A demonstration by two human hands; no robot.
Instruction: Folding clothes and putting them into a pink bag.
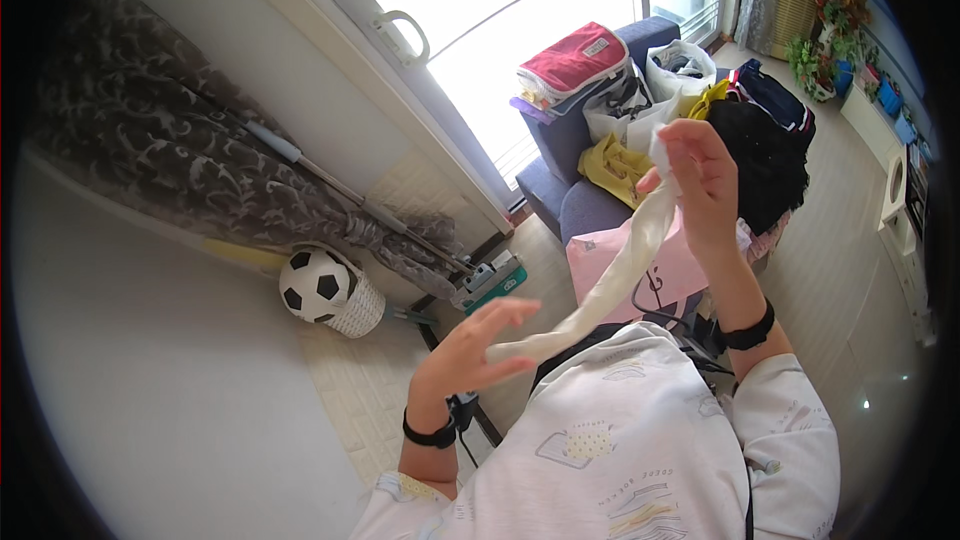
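Observation:
A long twisted strip of cream-white plastic or fabric (600,298) stretches diagonally between my two hands in front of my shirt. My right hand (694,172) pinches its upper end between thumb and fingers. The lower end lies in the crook of my left hand (476,352), whose thumb and fingers are spread apart around it. Behind the strip is a pink paper bag (600,262) with dark printing. Beyond my right hand, a yellow bag (611,165) lies on the blue sofa (589,211).
White plastic bags (679,67), folded red cloth (574,60) and black fluffy fabric (757,157) are heaped on the sofa. At left, a soccer ball (315,285) rests in a white woven basket (364,311), near a mop (364,202) and patterned curtain (187,150). Potted plants (817,64) stand at right.

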